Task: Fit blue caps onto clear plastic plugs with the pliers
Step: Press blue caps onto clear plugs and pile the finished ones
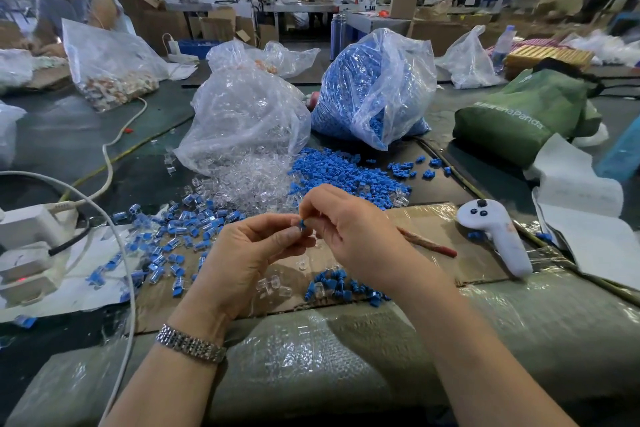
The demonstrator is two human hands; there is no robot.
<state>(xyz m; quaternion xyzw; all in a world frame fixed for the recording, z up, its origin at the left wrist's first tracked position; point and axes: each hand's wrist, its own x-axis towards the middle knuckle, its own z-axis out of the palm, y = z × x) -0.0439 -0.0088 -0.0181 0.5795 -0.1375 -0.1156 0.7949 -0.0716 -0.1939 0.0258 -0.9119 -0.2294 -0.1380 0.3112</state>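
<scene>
I see both hands meet mid-air: right hand (341, 218) pinches blue cap (302, 224) against left hand (242, 253) fingertips (cap axis unclear), left grip contents hidden.

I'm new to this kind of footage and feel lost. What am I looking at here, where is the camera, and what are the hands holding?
There is no machine here: a person works with bare hands, filmed by one wide-angle camera worn on their head, looking forward and down. The left hand and right hand meet above a taped cardboard sheet, together pinching a small blue plastic cap. Whether a clear plug is also held, I cannot tell. Behind lie a spilled heap of clear plastic plugs and a heap of loose blue caps, each from its own plastic bag. Red-handled pliers rest unused on the cardboard, beside a white handheld controller.
</scene>
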